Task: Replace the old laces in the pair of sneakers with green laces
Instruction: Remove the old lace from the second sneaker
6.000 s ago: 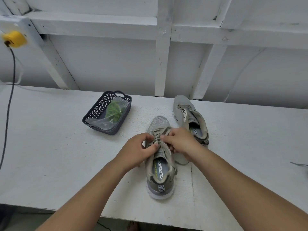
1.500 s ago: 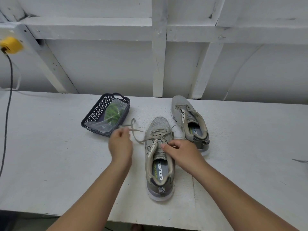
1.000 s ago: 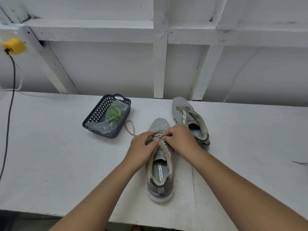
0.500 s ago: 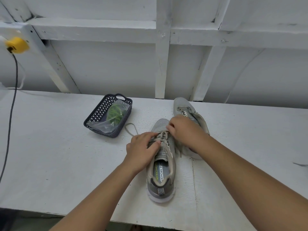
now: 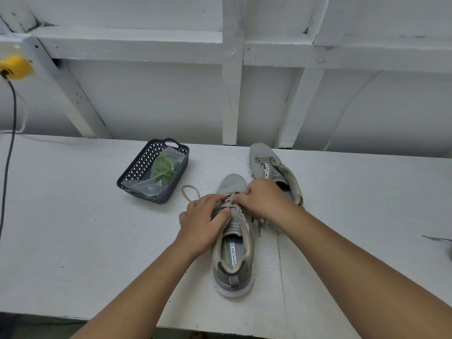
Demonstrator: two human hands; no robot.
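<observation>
A grey sneaker (image 5: 233, 260) stands on the white table, heel toward me, with its beige old lace (image 5: 189, 192) partly pulled loose and looping to the left. My left hand (image 5: 203, 218) grips the sneaker's left side, thumb across the tongue. My right hand (image 5: 263, 198) pinches the lace at the upper eyelets. The second grey sneaker (image 5: 270, 162) stands behind and to the right, partly hidden by my right hand. Green laces (image 5: 164, 167) lie in a clear bag inside the dark basket (image 5: 133, 172).
The white table (image 5: 73, 228) runs left to right, its front edge near me. A white framed wall rises behind. At far left hangs a black cable (image 5: 7, 167) from a yellow plug (image 5: 14, 67). A dark strip (image 5: 437, 239) lies at the right edge.
My left hand pulled a lace end out to the left, then returned to the sneaker. My right hand shifted forward along the eyelets. The lace loop now lies left of the toe.
</observation>
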